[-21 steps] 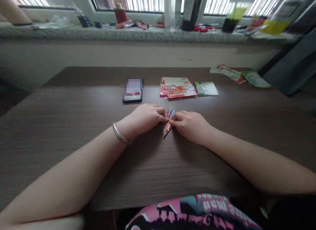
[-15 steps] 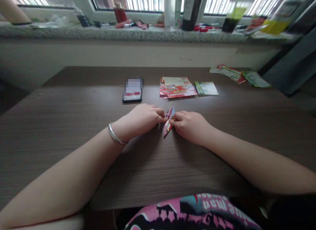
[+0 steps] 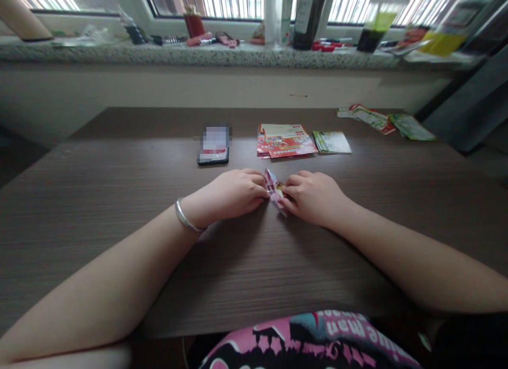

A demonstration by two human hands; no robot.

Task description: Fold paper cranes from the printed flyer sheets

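A small folded piece of printed paper (image 3: 273, 190), pink, red and white, is held just above or on the brown table between my two hands. My left hand (image 3: 242, 193), with a silver bangle at the wrist, pinches its left side. Fingers of my right hand (image 3: 313, 195) close on its right side. The paper's narrow ends show above and below my fingertips, slanting from upper left to lower right. Part of it is hidden behind the fingers.
Beyond my hands lie a phone (image 3: 214, 145), a stack of red and cream leaflets (image 3: 286, 141) and a pile of green and white papers (image 3: 333, 142). More leaflets (image 3: 373, 119) lie at the table's far right. Bottles and small items line the granite windowsill (image 3: 222, 54).
The folded paper has turned, its slant going from upper right–lower left to upper left–lower right. My right hand has shifted slightly up and right, with its fingers regripped.
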